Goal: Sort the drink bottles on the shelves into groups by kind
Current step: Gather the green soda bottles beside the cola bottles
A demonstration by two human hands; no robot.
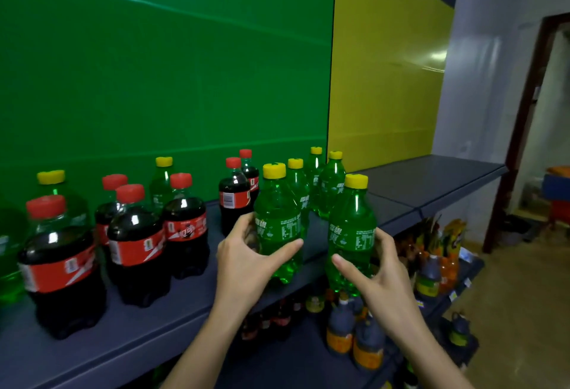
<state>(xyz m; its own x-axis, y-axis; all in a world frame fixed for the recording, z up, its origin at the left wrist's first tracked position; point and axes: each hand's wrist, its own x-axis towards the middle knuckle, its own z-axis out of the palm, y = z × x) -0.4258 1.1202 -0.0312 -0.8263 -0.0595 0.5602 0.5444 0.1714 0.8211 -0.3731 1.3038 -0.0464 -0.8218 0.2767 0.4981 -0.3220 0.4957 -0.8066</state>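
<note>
Two hands work up front: the left hand (pixel 246 254) grips a green bottle (pixel 279 225) by the shelf's (pixel 185 311) near edge, and the right hand (pixel 377 268) clasps a second green bottle (pixel 351 228) just right. Farther back stand more green bottles (pixel 328 186), with cola bottles (pixel 138 243) left.

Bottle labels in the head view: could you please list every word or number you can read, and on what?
"雪碧": label of the left-held green bottle, gripped by the left hand.
"雪碧": label of the right-held green bottle, gripped by the right hand.
Small print on both: too small to read.
Red labels on the cola bottles: blurred, unreadable.
Lower-shelf bottles: labels too small.
</note>
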